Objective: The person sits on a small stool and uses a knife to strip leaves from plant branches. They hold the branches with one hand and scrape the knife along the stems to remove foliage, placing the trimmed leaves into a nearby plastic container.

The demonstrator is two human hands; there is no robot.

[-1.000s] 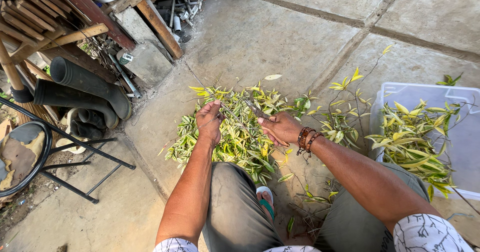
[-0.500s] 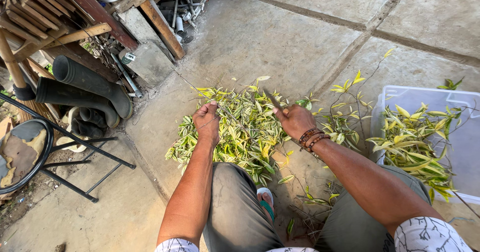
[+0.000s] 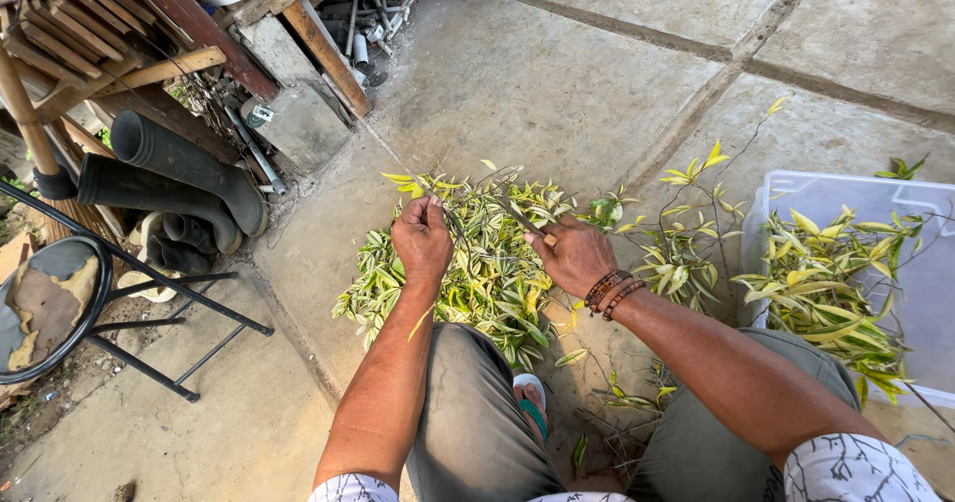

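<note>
Rubber boots (image 3: 174, 169) at far left. Left hand (image 3: 422, 238) pinched around thin stem (image 3: 450, 218), above leaf pile (image 3: 477, 273) on concrete. Right hand (image 3: 572, 255) gripping knife (image 3: 519, 215) beside it, hands apart. White tub (image 3: 895, 208) of cuttings at right.

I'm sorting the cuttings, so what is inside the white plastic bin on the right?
The white plastic bin holds a heap of leafy yellow-green stems, some spilling over its near rim. The far part of its floor shows bare. Whatever lies beneath the heap is covered.

Right hand (image 3: 575, 255) farther from left hand (image 3: 422, 239)
</note>
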